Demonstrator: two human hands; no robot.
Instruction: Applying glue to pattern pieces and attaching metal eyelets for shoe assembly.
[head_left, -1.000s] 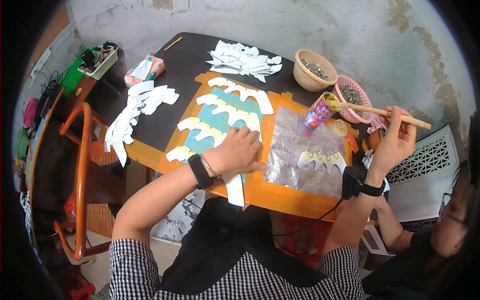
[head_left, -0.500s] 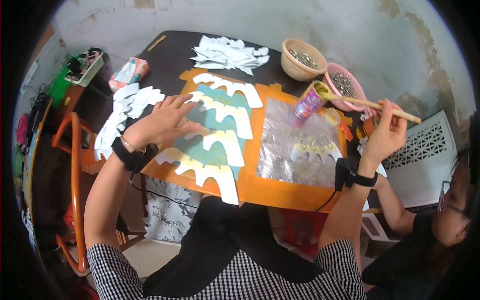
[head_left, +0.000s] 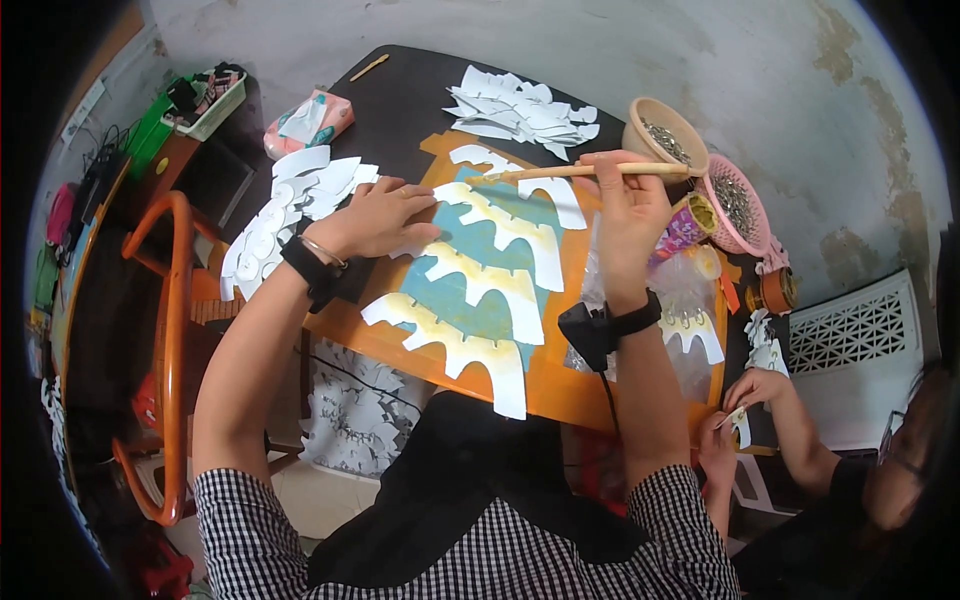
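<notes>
My right hand [head_left: 632, 205] grips a long wooden-handled brush [head_left: 540, 173]. Its tip is at the left end of a white scalloped cut-out piece [head_left: 510, 228] with a yellowish coating along its upper edge. My left hand [head_left: 385, 218] lies flat with fingers stretched, its fingertips beside that piece's left end. Several similar pieces lie in a fanned row on a blue-green sheet [head_left: 470, 310] edged with orange tape; the lowest piece [head_left: 450, 348] is also smeared yellow. Behind my right wrist stands a purple can [head_left: 688, 225] with yellow paste around its mouth.
Piles of white pieces lie at the back [head_left: 520, 110] and left [head_left: 290, 215]. A tan bowl [head_left: 640, 140] and a pink basket [head_left: 752, 235] hold small metal parts. A tissue pack [head_left: 325, 125] sits at back left. At right, another person's hands [head_left: 750, 390] hold a small white piece.
My right hand has brought the brush leftward from the can to the white pieces. My left hand stays at their left ends. The whole view has shifted rightward.
</notes>
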